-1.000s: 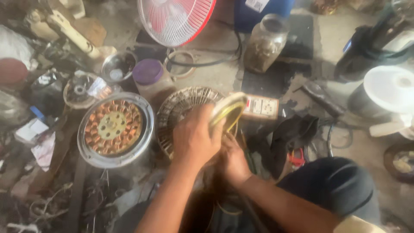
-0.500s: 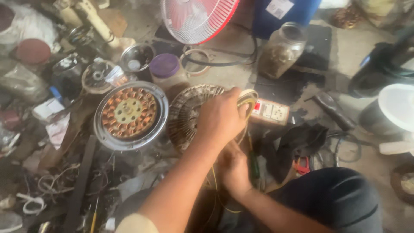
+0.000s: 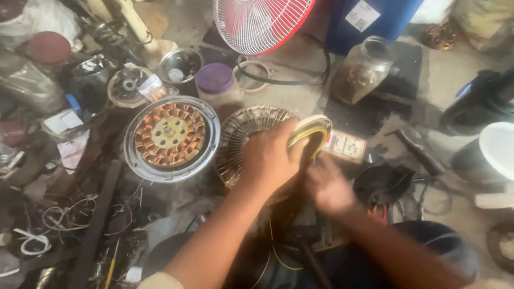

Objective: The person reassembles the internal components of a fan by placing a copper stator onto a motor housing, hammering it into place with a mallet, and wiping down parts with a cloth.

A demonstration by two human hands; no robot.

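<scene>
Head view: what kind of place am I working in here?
Most likely a cluttered fan or motor repair workshop, worked at floor level: a wound motor stator in its round housing, a red fan guard, and loose wires scattered among parts.

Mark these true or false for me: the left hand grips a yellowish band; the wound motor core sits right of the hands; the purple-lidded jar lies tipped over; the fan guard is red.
1. The left hand grips a yellowish band: true.
2. The wound motor core sits right of the hands: false, it lies to their left.
3. The purple-lidded jar lies tipped over: false, it stands upright.
4. The fan guard is red: true.
</scene>
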